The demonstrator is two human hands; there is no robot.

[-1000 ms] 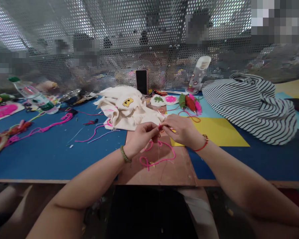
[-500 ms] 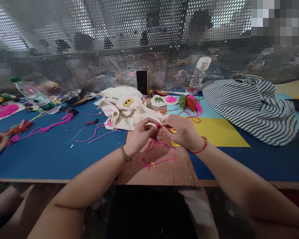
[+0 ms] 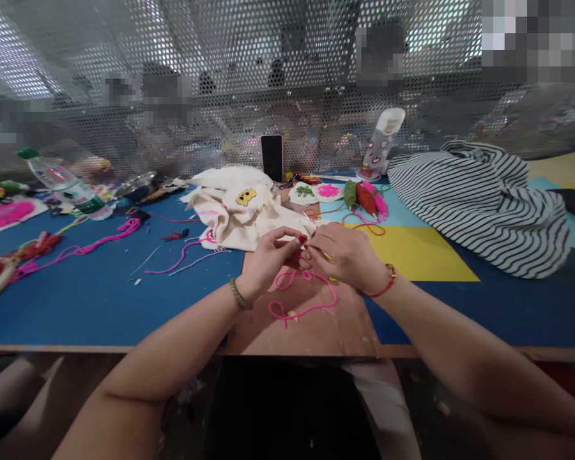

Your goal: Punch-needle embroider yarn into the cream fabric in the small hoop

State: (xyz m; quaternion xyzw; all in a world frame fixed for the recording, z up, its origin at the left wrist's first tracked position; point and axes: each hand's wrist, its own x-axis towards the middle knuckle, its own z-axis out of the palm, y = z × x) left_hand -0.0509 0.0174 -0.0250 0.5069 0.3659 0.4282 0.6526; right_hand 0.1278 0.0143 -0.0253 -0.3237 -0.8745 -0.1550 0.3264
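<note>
No text, brand or number can be read. Near the back edge of the worktop [image 3: 172,319], towards its left end, a clear bottle [image 3: 60,182] wears a green-and-white label [image 3: 91,204]; it may carry lettering, but is too small and blurred to make out. By the back edge, right of the middle, a pale tumbler [image 3: 374,153] bears small printed motifs.

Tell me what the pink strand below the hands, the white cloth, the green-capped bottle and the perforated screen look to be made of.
Pink strand: probably yarn or cord, matte, lying in soft loops.
White cloth: likely cotton-like fabric, matte, in loose folds.
Green-capped bottle: likely clear plastic, glossy; see-through wall with highlights.
Perforated screen: probably metal, grey, regularly punched.
</note>
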